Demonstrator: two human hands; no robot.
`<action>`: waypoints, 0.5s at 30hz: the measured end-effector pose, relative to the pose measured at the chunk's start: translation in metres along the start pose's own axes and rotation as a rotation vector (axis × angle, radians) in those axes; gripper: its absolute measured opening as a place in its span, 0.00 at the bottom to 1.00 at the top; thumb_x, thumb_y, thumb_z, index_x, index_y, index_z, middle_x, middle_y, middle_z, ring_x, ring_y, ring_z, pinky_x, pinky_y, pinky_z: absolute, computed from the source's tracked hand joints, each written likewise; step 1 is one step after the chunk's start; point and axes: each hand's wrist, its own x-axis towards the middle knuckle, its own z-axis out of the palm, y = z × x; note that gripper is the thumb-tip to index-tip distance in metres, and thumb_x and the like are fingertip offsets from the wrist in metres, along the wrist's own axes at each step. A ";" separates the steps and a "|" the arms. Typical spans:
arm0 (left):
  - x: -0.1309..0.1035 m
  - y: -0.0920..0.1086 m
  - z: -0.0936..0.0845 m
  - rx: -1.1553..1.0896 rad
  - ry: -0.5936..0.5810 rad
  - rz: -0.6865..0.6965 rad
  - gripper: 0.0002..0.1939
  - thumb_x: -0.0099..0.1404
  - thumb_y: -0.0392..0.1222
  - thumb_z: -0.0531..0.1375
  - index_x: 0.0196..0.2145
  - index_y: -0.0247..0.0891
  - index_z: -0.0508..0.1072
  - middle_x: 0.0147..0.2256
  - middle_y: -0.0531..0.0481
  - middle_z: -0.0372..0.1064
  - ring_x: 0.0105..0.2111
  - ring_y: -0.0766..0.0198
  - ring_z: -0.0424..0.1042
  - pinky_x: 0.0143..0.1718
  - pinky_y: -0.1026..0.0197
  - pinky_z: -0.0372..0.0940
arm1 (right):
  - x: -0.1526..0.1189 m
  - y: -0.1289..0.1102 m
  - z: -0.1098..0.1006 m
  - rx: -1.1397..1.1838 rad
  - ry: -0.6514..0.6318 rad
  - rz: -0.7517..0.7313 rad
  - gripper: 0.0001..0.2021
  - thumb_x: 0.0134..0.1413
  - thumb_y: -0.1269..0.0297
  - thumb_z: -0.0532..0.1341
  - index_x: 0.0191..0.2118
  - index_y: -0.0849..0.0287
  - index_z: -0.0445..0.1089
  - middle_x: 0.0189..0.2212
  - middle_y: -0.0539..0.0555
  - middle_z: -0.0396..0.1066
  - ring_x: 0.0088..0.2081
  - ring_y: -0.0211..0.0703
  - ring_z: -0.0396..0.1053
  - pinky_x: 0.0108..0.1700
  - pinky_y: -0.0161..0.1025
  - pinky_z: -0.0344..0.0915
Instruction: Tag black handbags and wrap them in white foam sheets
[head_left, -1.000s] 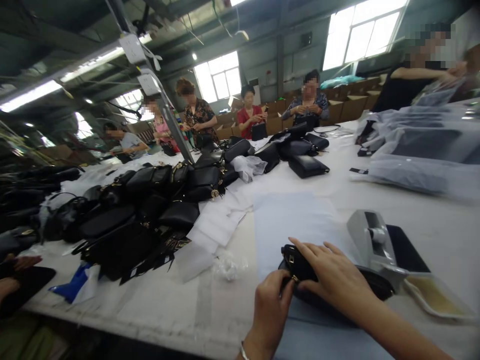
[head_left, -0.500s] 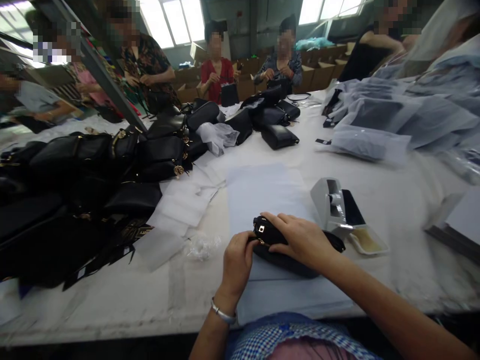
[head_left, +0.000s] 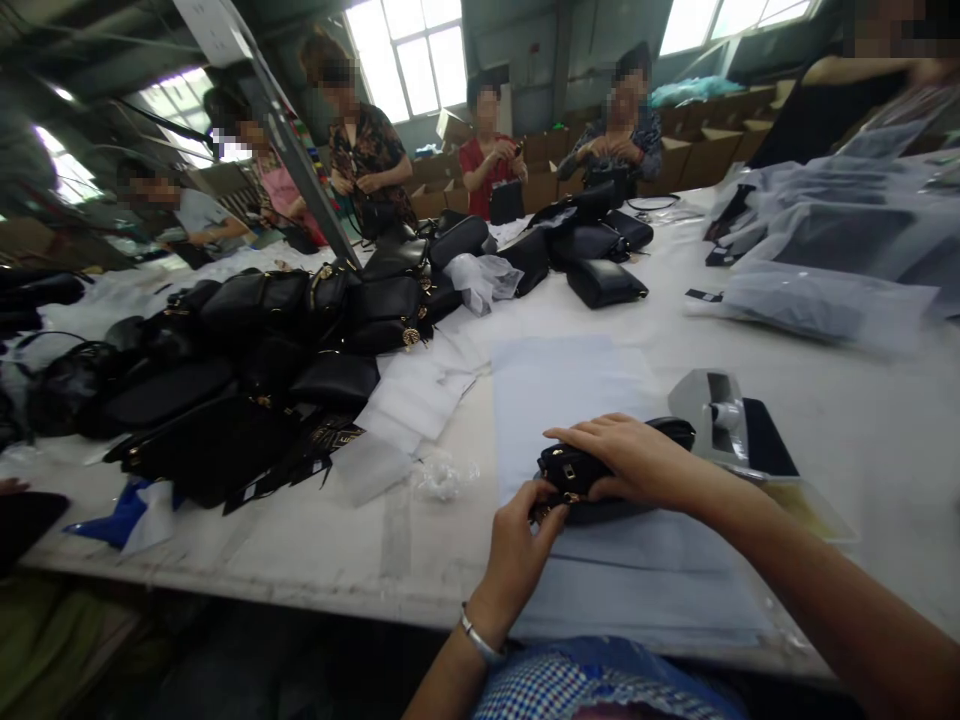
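A black handbag (head_left: 570, 462) with gold-coloured fittings lies in front of me on pale sheets (head_left: 577, 380). My right hand (head_left: 626, 460) is laid over its top, fingers toward the left and thumb underneath, gripping it. At the bag's left end, my left hand (head_left: 525, 520) pinches a small gold-coloured fitting or the edge beside it; the fingers hide exactly which. A bracelet circles my left wrist. Close to my right hand stands a tape dispenser (head_left: 709, 415), grey-white with a dark side.
Black bags (head_left: 382, 300) are heaped on the left, with loose white sheets (head_left: 412, 400) beside them. Crumpled clear plastic (head_left: 446, 478) lies left of my hands. Bags in translucent wrapping (head_left: 832, 260) pile up at right. Several people stand across the table (head_left: 330, 570).
My view has swung left, so the scene sits further right and more of the table's left end shows. Both hands stay on the bag, the left fingers now closer around its end.
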 end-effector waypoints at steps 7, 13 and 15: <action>0.006 -0.027 -0.067 0.408 0.207 0.132 0.11 0.70 0.43 0.54 0.46 0.40 0.74 0.43 0.47 0.77 0.42 0.61 0.77 0.44 0.61 0.71 | -0.033 -0.009 0.022 -0.074 0.373 0.076 0.31 0.56 0.68 0.60 0.65 0.47 0.55 0.61 0.54 0.64 0.61 0.56 0.60 0.62 0.63 0.52; 0.077 -0.065 -0.153 0.705 0.250 0.100 0.16 0.66 0.38 0.58 0.52 0.40 0.70 0.57 0.41 0.67 0.59 0.51 0.64 0.60 0.48 0.57 | -0.071 -0.053 0.031 0.087 0.728 0.128 0.18 0.61 0.66 0.59 0.56 0.47 0.68 0.52 0.51 0.72 0.50 0.47 0.73 0.55 0.45 0.70; 0.099 -0.077 -0.163 0.784 0.197 0.084 0.21 0.61 0.39 0.64 0.52 0.39 0.70 0.60 0.38 0.62 0.63 0.45 0.56 0.62 0.41 0.51 | -0.079 -0.064 0.036 0.133 0.732 0.104 0.16 0.60 0.69 0.60 0.53 0.49 0.70 0.49 0.51 0.75 0.46 0.43 0.75 0.50 0.39 0.73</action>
